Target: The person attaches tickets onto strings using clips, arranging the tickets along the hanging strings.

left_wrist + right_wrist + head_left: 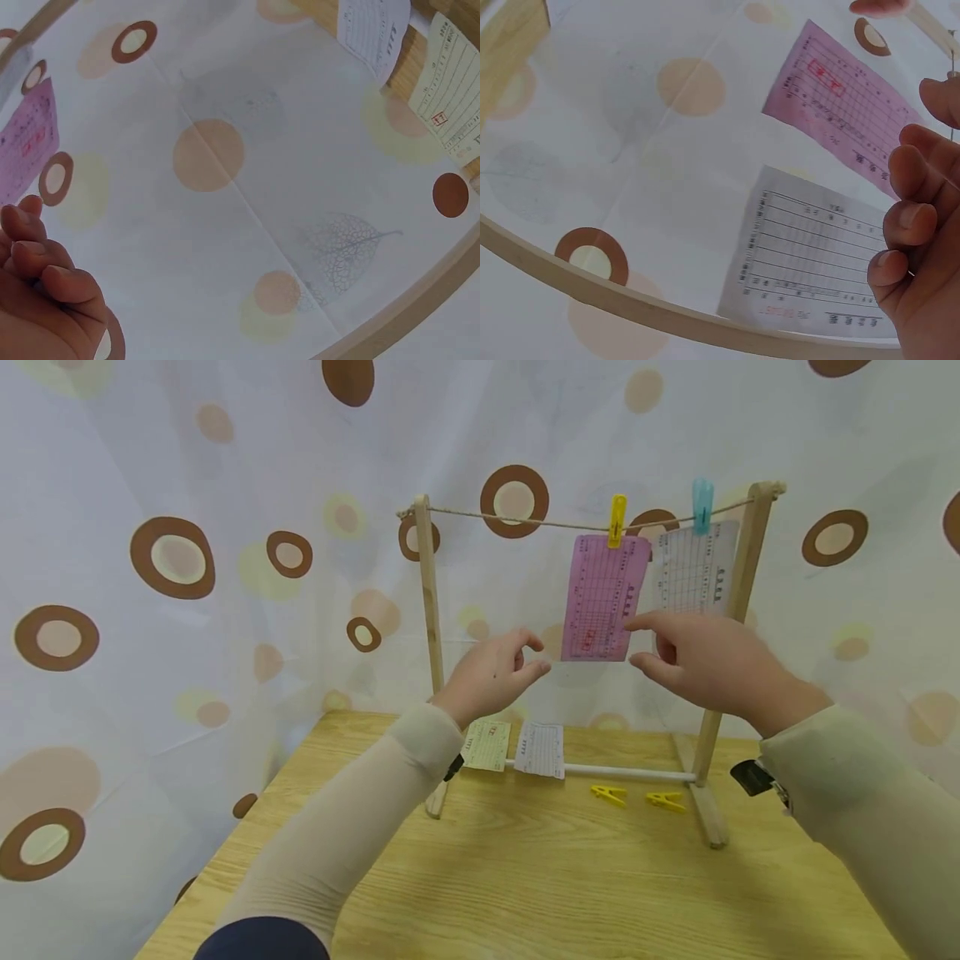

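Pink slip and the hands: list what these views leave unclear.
- Print on the pink slip: too small, all views.
- Right hand touching the slip or not: head view unclear.
- Left hand: wrist view edge cuts it.
- White slip: lower part behind the right hand.

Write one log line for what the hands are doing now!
left hand: open, near pink slip | right hand: fingertip at pink slip edge | yellow peg: holds slip on string

The right hand [922, 247], fingers loosely curled, hovers beside a pink printed paper slip [840, 101] and a white printed paper slip [810, 262].
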Available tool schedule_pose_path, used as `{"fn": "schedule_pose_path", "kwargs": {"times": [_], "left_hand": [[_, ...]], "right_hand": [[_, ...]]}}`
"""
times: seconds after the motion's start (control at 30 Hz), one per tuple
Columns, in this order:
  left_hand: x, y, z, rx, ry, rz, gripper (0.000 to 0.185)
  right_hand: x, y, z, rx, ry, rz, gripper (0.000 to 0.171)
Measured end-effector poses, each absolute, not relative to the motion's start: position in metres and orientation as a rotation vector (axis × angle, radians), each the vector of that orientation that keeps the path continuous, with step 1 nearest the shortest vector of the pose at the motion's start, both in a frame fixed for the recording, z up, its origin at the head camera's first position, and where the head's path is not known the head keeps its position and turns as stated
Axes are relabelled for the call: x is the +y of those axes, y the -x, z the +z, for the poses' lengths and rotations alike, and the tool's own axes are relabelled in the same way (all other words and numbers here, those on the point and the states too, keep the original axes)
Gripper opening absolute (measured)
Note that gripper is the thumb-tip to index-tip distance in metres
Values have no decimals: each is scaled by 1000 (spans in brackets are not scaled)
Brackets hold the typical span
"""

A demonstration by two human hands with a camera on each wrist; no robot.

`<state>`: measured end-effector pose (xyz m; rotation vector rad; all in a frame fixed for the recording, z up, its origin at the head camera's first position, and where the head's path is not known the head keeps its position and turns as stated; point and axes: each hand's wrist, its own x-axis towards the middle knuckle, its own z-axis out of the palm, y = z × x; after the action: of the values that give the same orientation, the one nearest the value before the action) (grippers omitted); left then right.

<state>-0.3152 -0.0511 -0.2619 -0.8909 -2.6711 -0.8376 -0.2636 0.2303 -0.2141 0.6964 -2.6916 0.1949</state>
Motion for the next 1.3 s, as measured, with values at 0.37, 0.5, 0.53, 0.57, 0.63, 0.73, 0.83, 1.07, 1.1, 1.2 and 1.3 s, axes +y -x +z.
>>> {"fn": "schedule_pose_path", "kwargs": {"times": [0.37, 0.5, 0.53, 0.57, 0.63, 0.73, 0.83, 1.07, 1.1, 1.2, 1.3], "left_hand": [[-60, 317, -300, -2741, 883, -830, 45], [-61, 319, -318, -2809, 862, -824, 50], [-62, 320, -323, -2825, 853, -823, 51], [-62, 321, -328, -2844, 841, -825, 51], [-63, 324, -337, -2885, 811, -826, 52], [-63, 330, -350, -2958, 748, -830, 52], [-62, 336, -364, -3020, 689, -824, 53], [-61, 358, -398, -3089, 633, -738, 54], [-61, 361, -402, -3094, 630, -727, 53], [-61, 367, -413, -3115, 597, -700, 52], [-61, 370, -421, -3132, 568, -702, 51]], "right_hand": [[250, 268, -270, -2844, -678, 313, 47], [259, 270, -293, -2906, -667, 350, 46], [261, 271, -298, -2922, -663, 359, 46], [263, 271, -303, -2931, -663, 369, 45], [268, 273, -313, -2950, -656, 392, 44], [275, 275, -329, -2972, -651, 432, 41], [281, 278, -347, -3010, -639, 472, 39], [298, 286, -391, -3074, -651, 497, 39], [301, 286, -396, -3081, -650, 509, 40], [308, 287, -409, -3105, -640, 522, 40], [313, 287, -418, -3136, -623, 553, 40]]}}
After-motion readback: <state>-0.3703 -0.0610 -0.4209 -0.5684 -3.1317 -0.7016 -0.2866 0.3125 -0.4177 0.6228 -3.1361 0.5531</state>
